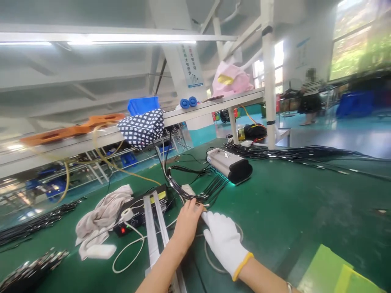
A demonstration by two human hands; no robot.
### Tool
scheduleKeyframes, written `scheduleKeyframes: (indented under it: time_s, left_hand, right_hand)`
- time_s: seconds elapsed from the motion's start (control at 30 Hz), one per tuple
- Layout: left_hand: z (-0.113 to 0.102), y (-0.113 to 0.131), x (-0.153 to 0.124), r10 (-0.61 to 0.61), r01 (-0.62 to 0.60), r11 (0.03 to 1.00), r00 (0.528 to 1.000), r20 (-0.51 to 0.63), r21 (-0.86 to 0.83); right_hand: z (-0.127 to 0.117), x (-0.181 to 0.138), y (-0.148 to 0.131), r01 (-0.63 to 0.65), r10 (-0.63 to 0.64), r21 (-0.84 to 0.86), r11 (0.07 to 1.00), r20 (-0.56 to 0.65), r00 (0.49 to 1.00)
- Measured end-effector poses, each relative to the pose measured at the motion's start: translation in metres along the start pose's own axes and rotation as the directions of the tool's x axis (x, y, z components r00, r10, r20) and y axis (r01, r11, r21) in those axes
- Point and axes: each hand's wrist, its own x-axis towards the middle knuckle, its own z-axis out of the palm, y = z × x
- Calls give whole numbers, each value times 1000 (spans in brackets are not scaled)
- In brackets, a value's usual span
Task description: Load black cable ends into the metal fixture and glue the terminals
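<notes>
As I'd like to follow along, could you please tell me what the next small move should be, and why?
Perhaps draw the white-gloved right hand back slightly: its fingertips sit close to those of the bare left hand beside the black cables, and whatever lies between them is unclear, so a better look seems sensible.

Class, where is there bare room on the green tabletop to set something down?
The green tabletop is barest right of the white-gloved right hand, between the long black cables and lime-green sheet; a smaller patch lies below the white oblong block. It's crowded left of the bare left hand: black box, silver metal rails, crumpled beige cloth.
</notes>
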Motion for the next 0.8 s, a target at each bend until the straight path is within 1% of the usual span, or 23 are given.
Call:
scheduleKeyframes:
  time_s: [0.07,0.17,0.23,0.3,0.37,0.43,0.5,0.53,0.57,0.63,0.67,0.73,0.77,0.8]
  left_hand:
    - [9,-7,8,2,-2,1000,1000,22,-3]
    - [18,-12,12,-13,14,1000,998,57,-21]
    - [17,-12,12,-35,38,999,997,70,-37]
    - [11,-8,10,-65,69,996,995,73,-61]
    - [1,-4,8,-91,98,990,993,68,-104]
    - [-9,1,4,-112,120,979,992,52,-167]
    - [-18,5,-4,-144,143,959,990,13,-245]
    - [-22,7,-10,-168,158,945,986,-12,-287]
    - [-25,9,-19,-196,174,928,980,-37,-330]
    - [-29,15,-41,-247,200,893,967,-68,-404]
    - [-30,20,-55,-260,204,869,963,-65,-450]
    - [-31,34,-84,-255,194,796,967,-26,-574]
    - [-32,42,-99,-240,190,597,969,53,-779]
    - [-32,51,-113,-203,190,335,971,126,-923]
  right_hand:
    - [7,2,1,-25,25,-10,1000,-1,1000]
    - [17,3,1,-46,46,-16,999,3,999]
    - [18,-2,-1,-51,52,-23,998,2,999]
    - [14,-12,0,-52,52,-38,998,-2,999]
    - [4,-28,9,-44,44,-63,997,-8,999]
    - [-8,-50,27,-23,19,-82,996,-49,999]
    - [-22,-75,53,39,-48,-48,998,-187,981]
    - [-31,-86,66,63,-63,-6,998,-267,962]
    - [-40,-97,79,112,-90,59,992,-290,953]
    - [-60,-111,98,151,-116,100,983,-293,949]
    - [-71,-115,102,171,-121,155,973,-285,951]
    - [-93,-117,99,217,-142,244,945,-291,946]
    - [-102,-115,93,240,-152,264,934,-314,937]
    - [-110,-112,83,270,-176,265,925,-331,927]
